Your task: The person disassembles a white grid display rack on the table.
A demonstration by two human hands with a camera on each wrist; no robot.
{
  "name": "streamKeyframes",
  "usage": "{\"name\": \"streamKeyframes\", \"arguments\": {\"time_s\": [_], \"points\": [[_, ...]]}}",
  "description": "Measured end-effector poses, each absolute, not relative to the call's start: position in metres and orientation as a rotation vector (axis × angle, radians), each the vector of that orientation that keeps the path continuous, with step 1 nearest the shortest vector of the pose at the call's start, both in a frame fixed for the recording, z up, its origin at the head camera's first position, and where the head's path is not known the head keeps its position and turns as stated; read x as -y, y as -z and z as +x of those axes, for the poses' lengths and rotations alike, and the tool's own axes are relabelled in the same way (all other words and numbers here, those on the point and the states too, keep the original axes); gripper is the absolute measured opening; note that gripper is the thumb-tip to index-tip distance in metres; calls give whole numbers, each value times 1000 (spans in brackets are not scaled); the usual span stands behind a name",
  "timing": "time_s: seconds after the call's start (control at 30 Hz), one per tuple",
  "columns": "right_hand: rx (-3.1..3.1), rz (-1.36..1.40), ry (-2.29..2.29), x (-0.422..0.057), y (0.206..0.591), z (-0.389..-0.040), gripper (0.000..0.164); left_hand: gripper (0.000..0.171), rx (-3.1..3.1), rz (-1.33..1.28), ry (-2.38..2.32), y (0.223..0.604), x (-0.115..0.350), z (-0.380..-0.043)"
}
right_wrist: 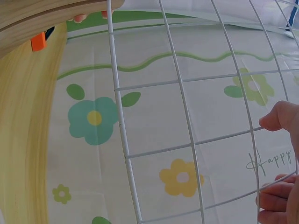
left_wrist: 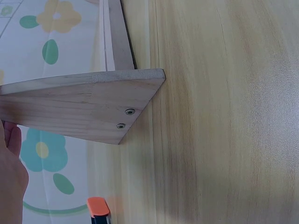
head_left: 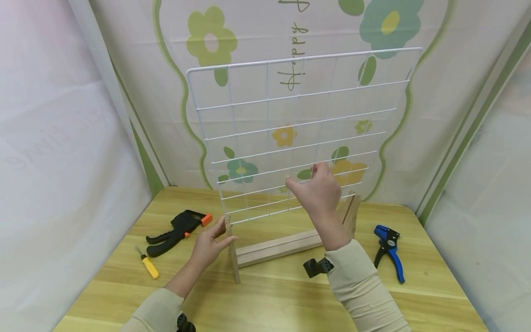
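Our right hand (head_left: pixel 319 193) grips wires of the white wire rack (head_left: pixel 304 58), upright above the wooden stand (head_left: pixel 278 248), its bottom edge by the side boards' tops; our left hand (head_left: pixel 209 242) pinches the left board near its top. If either grip slackens, we think the tall rack could lean and slip off the boards or tip the stand. The cloth wall (head_left: pixel 257 110) limits us behind; the clamp (head_left: pixel 178 233) lies near leftward, while bare table (head_left: pixel 269 299) gives room in front.
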State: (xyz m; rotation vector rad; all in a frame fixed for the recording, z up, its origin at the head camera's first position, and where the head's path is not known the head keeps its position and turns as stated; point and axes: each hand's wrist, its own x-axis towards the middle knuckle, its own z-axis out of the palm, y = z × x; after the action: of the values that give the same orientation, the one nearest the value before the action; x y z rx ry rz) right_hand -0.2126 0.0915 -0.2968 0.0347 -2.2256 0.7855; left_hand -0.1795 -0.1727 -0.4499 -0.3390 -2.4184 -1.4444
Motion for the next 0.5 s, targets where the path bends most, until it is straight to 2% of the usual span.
{"name": "streamKeyframes", "arguments": {"time_s": [0.5], "points": [[2213,24,-804,-92,291,-208,50,71,2415,-342,1432,451,173,-179]]}}
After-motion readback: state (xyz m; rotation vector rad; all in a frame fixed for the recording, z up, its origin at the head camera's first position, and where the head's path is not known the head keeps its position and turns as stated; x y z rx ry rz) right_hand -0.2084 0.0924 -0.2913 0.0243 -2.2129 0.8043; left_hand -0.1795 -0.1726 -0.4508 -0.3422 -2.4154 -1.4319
